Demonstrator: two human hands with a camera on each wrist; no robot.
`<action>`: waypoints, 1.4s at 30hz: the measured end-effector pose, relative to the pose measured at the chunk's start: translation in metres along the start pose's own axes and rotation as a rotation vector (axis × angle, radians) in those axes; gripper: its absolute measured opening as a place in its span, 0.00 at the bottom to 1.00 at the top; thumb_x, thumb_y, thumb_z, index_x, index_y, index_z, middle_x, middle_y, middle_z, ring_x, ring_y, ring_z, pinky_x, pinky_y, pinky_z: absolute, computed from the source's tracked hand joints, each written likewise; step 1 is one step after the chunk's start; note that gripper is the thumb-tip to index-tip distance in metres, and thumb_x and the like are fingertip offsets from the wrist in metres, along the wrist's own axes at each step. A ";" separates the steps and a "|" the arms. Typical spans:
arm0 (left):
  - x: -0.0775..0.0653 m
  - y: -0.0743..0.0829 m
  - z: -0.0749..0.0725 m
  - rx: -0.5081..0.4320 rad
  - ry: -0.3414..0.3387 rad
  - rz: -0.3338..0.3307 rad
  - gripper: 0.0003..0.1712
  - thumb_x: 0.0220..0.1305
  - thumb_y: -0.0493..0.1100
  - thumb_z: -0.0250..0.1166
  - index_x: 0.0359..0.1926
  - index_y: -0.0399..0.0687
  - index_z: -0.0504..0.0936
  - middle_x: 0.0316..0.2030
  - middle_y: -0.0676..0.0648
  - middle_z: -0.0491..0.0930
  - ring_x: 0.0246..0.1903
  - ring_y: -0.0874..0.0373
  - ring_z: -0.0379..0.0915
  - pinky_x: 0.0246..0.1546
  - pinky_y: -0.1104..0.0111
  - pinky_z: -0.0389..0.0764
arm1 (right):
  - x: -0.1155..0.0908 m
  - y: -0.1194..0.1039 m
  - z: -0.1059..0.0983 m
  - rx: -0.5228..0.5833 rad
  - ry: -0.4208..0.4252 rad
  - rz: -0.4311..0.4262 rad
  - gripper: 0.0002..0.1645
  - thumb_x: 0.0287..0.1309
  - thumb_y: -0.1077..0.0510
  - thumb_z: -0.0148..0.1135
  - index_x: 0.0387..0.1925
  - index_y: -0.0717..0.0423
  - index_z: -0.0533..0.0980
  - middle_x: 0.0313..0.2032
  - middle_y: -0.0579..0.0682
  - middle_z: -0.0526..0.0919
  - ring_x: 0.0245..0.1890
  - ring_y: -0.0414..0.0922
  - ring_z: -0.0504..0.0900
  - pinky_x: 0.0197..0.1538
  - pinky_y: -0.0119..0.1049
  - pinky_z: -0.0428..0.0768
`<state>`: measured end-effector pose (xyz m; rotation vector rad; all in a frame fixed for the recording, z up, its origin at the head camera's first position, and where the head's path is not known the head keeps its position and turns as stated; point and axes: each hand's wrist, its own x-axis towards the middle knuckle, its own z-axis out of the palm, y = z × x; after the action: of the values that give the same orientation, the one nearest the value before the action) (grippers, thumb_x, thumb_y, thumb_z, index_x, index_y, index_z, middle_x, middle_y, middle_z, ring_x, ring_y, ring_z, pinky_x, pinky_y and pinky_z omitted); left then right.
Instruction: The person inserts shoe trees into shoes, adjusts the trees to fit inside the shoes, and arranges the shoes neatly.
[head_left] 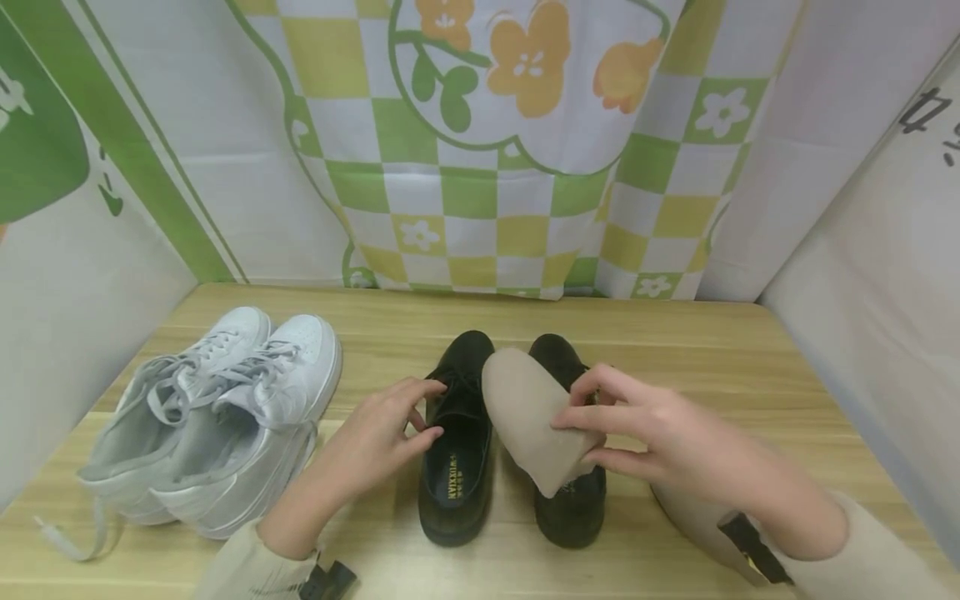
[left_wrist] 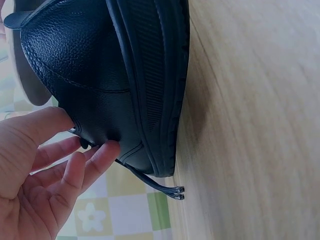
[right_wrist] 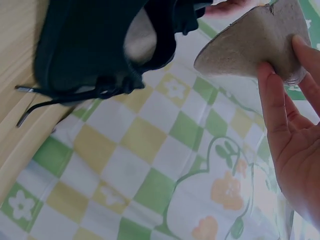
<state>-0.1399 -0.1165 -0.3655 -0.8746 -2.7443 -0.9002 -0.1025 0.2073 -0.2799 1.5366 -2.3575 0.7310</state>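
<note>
Two black lace-up shoes stand side by side in the head view, the left one (head_left: 457,500) and the right one (head_left: 570,521). My left hand (head_left: 382,425) holds the side of the left shoe near its laces, with thumb and fingertips at the opening's edge; the left wrist view shows that shoe's leather side (left_wrist: 90,75). Above the right shoe, my right hand (head_left: 630,425) pinches a beige moulded shoe filler (head_left: 525,408), rounded at one end. The filler hides part of the right shoe's opening. In the right wrist view, thumb and fingers grip the filler's (right_wrist: 245,50) edge.
A pair of white sneakers (head_left: 300,408) stands at the left, one lace trailing on the wooden tabletop (head_left: 375,317). Another beige piece (head_left: 697,525) lies partly hidden beneath my right wrist. A checked floral cloth (head_left: 472,192) hangs along the back.
</note>
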 end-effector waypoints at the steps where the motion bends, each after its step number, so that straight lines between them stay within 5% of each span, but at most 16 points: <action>1: 0.000 0.000 0.000 -0.001 0.000 0.000 0.26 0.56 0.36 0.72 0.57 0.39 0.78 0.49 0.43 0.83 0.31 0.62 0.83 0.31 0.74 0.81 | 0.001 -0.001 0.001 0.011 -0.008 0.003 0.17 0.70 0.49 0.55 0.54 0.50 0.80 0.50 0.45 0.75 0.42 0.35 0.78 0.45 0.18 0.76; 12: 0.001 0.000 0.000 -0.018 -0.006 -0.009 0.26 0.56 0.35 0.72 0.57 0.38 0.78 0.49 0.43 0.83 0.32 0.62 0.83 0.32 0.70 0.83 | 0.010 -0.011 0.010 0.078 -0.064 -0.041 0.24 0.58 0.62 0.69 0.57 0.50 0.78 0.51 0.46 0.74 0.40 0.34 0.79 0.43 0.16 0.76; 20: 0.000 -0.002 -0.002 -0.040 -0.017 -0.012 0.26 0.56 0.34 0.71 0.57 0.39 0.78 0.49 0.43 0.83 0.32 0.62 0.82 0.32 0.71 0.82 | 0.015 -0.017 0.018 0.059 -0.100 -0.096 0.26 0.53 0.61 0.73 0.56 0.49 0.78 0.50 0.47 0.74 0.37 0.33 0.79 0.42 0.16 0.75; 42: 0.000 -0.004 -0.001 -0.038 -0.018 -0.001 0.25 0.58 0.34 0.70 0.57 0.39 0.78 0.49 0.44 0.83 0.32 0.65 0.81 0.31 0.73 0.80 | 0.028 -0.022 0.029 -0.010 -0.227 -0.093 0.21 0.61 0.50 0.68 0.55 0.45 0.80 0.48 0.41 0.74 0.38 0.31 0.77 0.43 0.17 0.74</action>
<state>-0.1425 -0.1201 -0.3664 -0.8918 -2.7520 -0.9521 -0.0917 0.1628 -0.2860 1.7966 -2.4199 0.5482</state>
